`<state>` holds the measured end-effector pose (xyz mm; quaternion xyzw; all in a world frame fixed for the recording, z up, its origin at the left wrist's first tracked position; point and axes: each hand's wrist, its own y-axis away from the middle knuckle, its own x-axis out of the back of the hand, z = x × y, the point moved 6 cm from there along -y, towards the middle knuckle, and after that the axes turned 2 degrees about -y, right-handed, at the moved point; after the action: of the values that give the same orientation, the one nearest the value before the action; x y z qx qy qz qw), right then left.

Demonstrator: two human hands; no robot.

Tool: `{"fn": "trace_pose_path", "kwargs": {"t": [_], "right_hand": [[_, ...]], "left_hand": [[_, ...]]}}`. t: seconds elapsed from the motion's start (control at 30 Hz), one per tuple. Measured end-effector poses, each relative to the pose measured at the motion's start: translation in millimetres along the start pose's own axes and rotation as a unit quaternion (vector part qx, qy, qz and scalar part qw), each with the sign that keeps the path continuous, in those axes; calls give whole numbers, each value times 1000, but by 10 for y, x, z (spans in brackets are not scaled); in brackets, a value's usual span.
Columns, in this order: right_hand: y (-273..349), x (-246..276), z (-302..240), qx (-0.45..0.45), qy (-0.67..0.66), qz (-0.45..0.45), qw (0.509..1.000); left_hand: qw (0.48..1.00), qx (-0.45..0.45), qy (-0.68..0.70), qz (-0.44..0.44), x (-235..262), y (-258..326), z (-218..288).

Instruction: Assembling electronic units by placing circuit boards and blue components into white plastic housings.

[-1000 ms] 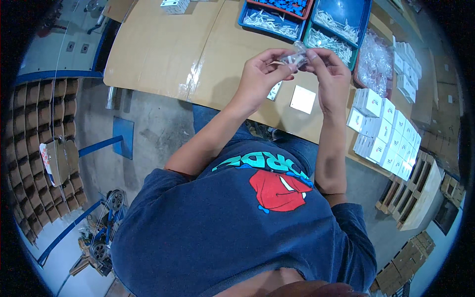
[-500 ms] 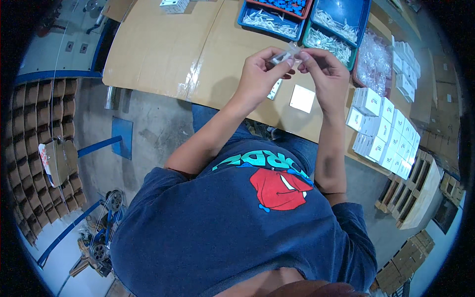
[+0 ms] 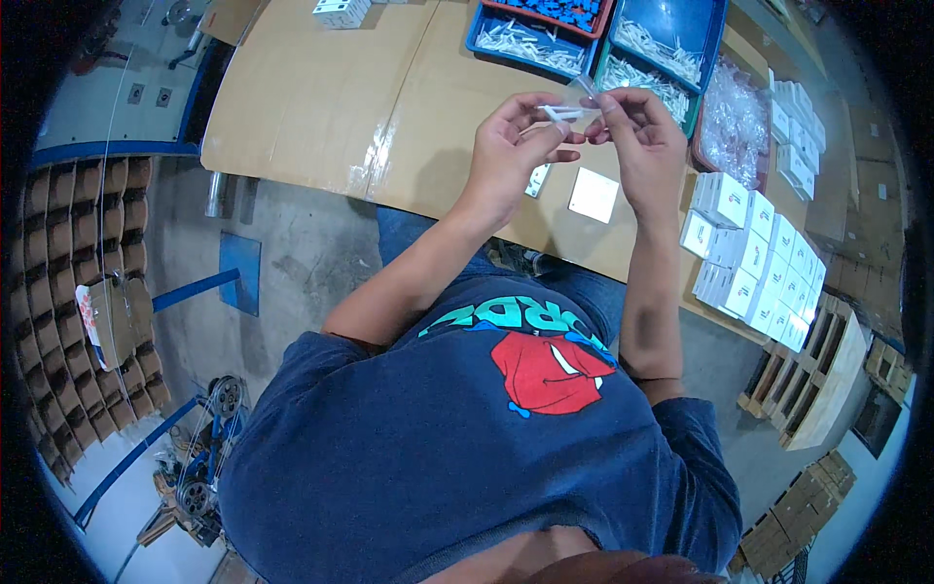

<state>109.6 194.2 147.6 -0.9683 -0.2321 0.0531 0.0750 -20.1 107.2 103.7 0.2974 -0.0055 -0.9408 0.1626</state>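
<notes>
Above the table, my left hand [image 3: 508, 146] pinches slim white plastic sticks [image 3: 564, 114] between thumb and fingers. Close beside it, my right hand [image 3: 642, 136] grips a small clear plastic bag [image 3: 586, 86], its thumb and index finger closed on the film. The sticks' right ends meet the bag; whether they are inside it I cannot tell. Below the hands, a square white plate [image 3: 593, 195] lies flat on the cardboard-covered table [image 3: 467, 117]. A narrow white piece [image 3: 537, 180] lies left of it, partly hidden by my left hand.
Behind the hands, a blue tray [image 3: 530, 60] and a green tray [image 3: 696, 112] hold white sticks. A red tray [image 3: 595, 29] holds blue parts. Clear bags [image 3: 732, 122] fill another tray at right. Small white boxes [image 3: 769, 263] stand stacked along the right edge.
The hands have drawn slightly apart. The white sticks now show more plainly in my left hand, while the clear bag has shifted toward my right hand.
</notes>
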Motion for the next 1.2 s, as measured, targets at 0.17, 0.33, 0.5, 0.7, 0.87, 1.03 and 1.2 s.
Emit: {"fn": "trace_pose_path", "kwargs": {"t": [0.17,0.33,0.5,0.7,0.87,1.03,1.2], "right_hand": [[6,2,5,0,0,2,1000],[19,-58,4,-16,12,-23,1000],[-14,8,93,-26,-4,-20,999],[-18,39,164,-29,-12,-28,999],[-23,32,178,-62,-46,-42,996],[-5,26,149,-50,-44,3,998],[-30,36,122,-42,5,-12,999]], "left_hand": [[999,24,41,25,34,13,-44],[998,25,65,3,24,1,-104],[991,49,124,4,46,5,-86],[996,35,74,27,63,6,-82],[997,36,54,39,91,11,-74],[999,27,8,25,55,5,-77],[999,46,14,25,50,24,-71]]}}
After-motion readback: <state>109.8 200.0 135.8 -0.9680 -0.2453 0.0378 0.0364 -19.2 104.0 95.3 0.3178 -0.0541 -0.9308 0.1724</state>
